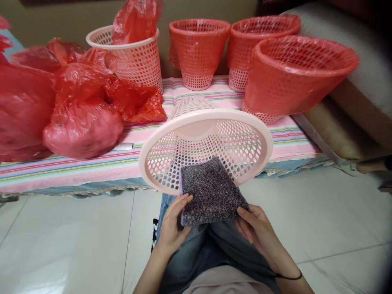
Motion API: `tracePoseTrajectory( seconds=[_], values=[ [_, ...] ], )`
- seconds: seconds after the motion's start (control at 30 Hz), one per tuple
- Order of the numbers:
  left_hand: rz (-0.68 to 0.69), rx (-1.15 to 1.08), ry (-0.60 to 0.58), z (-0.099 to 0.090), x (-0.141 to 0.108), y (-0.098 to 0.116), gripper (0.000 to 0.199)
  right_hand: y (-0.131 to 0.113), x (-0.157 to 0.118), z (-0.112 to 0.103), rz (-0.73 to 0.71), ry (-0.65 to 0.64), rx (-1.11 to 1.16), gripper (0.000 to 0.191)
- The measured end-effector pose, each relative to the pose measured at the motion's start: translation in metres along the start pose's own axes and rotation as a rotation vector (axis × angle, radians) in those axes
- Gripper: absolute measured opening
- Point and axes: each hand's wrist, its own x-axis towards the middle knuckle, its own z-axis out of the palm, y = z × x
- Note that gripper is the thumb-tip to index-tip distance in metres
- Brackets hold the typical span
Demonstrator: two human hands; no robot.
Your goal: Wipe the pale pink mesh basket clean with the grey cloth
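1. Gripping a dark grey speckled cloth point(211, 192) with both hands – the left hand point(174, 222) has its near left edge, fingers curled round it.
2. Right hand point(257, 228) pinches the near right corner, thumb on top. Dark band point(288, 277) on that wrist, btw.
3. Cloth is above the jeans-clad lap point(196, 249), its far end overlapping the mouth of a pale pink basket point(202, 116). Can't tell if they actually touch.
4. That basket is tipped on its side, mouth toward the person, narrow end over the striped cover point(73, 173).
5. Back right: three more baskets with red plastic liners point(197, 49) folded over their rims, one leaning outward.
6. Back left: an upright basket point(141, 61) with a red bag point(134, 24) poking out the top – plus bulging red bags point(82, 130) beside it.
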Motion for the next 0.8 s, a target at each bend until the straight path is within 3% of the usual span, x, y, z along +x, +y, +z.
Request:
tracePoseTrajectory(
  seconds=[0.17, 0.23, 0.33, 0.4, 0.57, 0.8],
  values=[
    [0.053, -0.079, -0.057, -0.001, 0.028, -0.001, 0.022, -0.006, -0.008, -0.017, -0.095, -0.116, -0.141, 0.038],
    [0.052, -0.129, -0.038, -0.005, 0.031, 0.001, 0.019, -0.003, -0.008, -0.030, -0.233, -0.047, -0.328, 0.033],
    [-0.010, -0.169, 0.034, -0.010, 0.029, 0.005, 0.018, 0.004, 0.001, -0.044, -0.536, 0.144, -0.639, 0.058],
    [-0.052, -0.204, 0.054, -0.012, 0.025, 0.008, 0.020, 0.010, 0.010, -0.047, -0.710, 0.175, -0.830, 0.063],
    [-0.067, -0.231, 0.052, -0.016, 0.017, 0.014, 0.018, 0.015, 0.032, -0.035, -0.984, 0.045, -1.058, 0.058],
    [-0.095, -0.172, -0.011, -0.022, 0.009, 0.007, 0.012, 0.022, 0.035, -0.027, -1.034, -0.137, -1.095, 0.060]
  ],
)
